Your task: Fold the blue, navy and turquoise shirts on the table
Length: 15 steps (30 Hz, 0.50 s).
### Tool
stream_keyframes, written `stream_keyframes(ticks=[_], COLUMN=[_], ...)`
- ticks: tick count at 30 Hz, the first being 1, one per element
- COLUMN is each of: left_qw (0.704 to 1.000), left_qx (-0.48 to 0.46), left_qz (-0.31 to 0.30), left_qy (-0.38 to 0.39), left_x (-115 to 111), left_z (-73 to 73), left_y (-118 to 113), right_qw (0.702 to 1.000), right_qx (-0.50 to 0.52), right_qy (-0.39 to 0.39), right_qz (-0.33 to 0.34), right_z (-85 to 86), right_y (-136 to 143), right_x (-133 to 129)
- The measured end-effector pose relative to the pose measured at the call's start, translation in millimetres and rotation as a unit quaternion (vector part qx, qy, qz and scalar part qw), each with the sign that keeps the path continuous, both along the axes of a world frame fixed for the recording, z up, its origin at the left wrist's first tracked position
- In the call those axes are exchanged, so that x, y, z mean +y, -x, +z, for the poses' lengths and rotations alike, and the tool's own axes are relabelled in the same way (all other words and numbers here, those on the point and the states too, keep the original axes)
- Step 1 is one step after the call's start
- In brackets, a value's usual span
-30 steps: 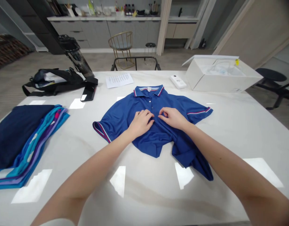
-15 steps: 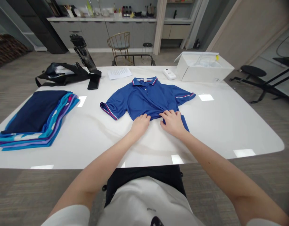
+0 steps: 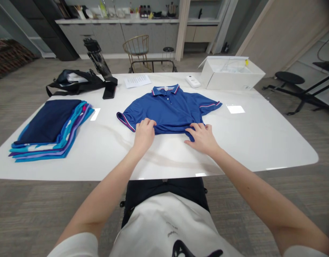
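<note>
A blue polo shirt (image 3: 170, 110) lies front up on the white table (image 3: 261, 139), collar pointing away from me. Its collar and sleeve cuffs carry red and white stripes. The lower part is bunched or folded under, so the hem is partly hidden. At the shirt's lower left edge, my left hand (image 3: 144, 134) has its fingers curled on the fabric. My right hand (image 3: 203, 137) grips the lower right edge, where a small piece of blue cloth hangs below the fingers.
On the left is a stack of folded clothes (image 3: 50, 123), navy on top. Behind it lie a black bag (image 3: 76, 84), a dark bottle (image 3: 96, 57) and a phone (image 3: 109, 91). A paper sheet (image 3: 137, 81), a small white device (image 3: 192, 81) and a white box (image 3: 231, 76) line the far side.
My left hand has moved left along the shirt's lower edge, and my right hand slightly right. The lower edge now looks straighter and wider. The whole view has shifted slightly.
</note>
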<state>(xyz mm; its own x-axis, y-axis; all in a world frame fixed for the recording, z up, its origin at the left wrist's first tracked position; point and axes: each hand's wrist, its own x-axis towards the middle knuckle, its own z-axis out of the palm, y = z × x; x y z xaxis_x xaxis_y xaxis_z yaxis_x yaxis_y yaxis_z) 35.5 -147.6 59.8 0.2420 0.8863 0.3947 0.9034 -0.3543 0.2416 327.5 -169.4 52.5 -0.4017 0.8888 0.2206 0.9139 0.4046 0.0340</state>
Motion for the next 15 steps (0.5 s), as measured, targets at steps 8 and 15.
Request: stream_keyframes(ticks=[8,15], left_qw=[0.982,0.977], left_qx=[0.124,-0.098], left_qz=[-0.130,-0.098], left_qy=[0.066,0.163], left_x=[0,42], left_z=[-30.7,5.3], left_y=[-23,19], right_qw=[0.996,0.949], right_qx=[0.030,0.281], right_qy=[-0.022,-0.004], right_qz=[-0.078,-0.143], right_z=[-12.5,6.3], right_y=[-6,-49], right_x=[5,23])
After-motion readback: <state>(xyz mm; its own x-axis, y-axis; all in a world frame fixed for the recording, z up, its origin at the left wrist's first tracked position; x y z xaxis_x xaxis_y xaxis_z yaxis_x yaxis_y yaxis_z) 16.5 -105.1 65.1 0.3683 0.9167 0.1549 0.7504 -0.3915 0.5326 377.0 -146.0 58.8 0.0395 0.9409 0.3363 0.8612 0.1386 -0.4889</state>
